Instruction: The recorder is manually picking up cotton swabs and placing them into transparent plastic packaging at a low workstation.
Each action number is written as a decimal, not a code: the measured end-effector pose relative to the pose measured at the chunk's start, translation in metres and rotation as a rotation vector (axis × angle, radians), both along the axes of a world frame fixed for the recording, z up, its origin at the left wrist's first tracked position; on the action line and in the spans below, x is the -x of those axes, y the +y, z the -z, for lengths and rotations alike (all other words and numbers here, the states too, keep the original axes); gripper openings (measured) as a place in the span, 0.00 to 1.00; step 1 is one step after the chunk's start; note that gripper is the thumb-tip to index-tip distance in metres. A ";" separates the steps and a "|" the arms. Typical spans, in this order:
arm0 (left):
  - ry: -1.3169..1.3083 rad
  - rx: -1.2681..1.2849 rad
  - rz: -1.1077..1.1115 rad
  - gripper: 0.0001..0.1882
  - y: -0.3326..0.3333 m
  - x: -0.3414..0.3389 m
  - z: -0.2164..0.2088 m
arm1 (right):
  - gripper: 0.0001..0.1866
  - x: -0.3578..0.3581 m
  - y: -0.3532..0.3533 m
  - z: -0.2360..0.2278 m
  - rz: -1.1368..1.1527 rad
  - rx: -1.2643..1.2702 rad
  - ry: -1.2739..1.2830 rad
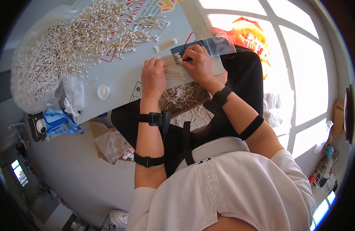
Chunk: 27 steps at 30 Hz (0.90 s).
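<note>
A flat row of cotton swabs point(171, 59) lies side by side between my two hands at the table's near edge. The fingertips of my left hand point(153, 76) are closed on its left end. At the other end my right hand point(199, 63) pinches the swab tips, its fingers curled. One small group of swabs point(165, 45) rests just beyond the row, and another group point(175, 74) lies just nearer to me. Under and beside my right hand is a clear plastic sleeve with a dark part point(220, 45), reaching past the table edge.
A big heap of loose swabs point(96, 29) spills from a clear bag point(21, 77) at the far left. A small white cup point(103, 91) stands nearer. On my lap, a cardboard box point(177, 112) holds many swabs. An orange bag point(250, 34) sits right of the table.
</note>
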<state>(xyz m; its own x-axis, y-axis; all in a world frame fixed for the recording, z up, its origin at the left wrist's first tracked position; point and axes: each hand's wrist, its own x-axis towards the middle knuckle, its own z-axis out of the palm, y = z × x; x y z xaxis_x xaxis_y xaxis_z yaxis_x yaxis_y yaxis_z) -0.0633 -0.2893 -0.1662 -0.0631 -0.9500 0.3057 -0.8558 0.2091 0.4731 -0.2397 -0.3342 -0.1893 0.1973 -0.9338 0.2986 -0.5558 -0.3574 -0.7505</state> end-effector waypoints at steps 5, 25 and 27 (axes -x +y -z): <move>-0.046 -0.038 0.025 0.05 -0.003 -0.003 0.001 | 0.11 0.004 0.003 -0.004 -0.027 0.004 -0.173; -0.128 0.012 0.002 0.29 0.003 0.006 0.007 | 0.06 0.013 -0.003 -0.005 -0.346 0.222 0.099; -0.124 0.002 0.003 0.33 0.009 0.010 0.010 | 0.06 0.014 -0.003 -0.004 -0.341 0.213 0.100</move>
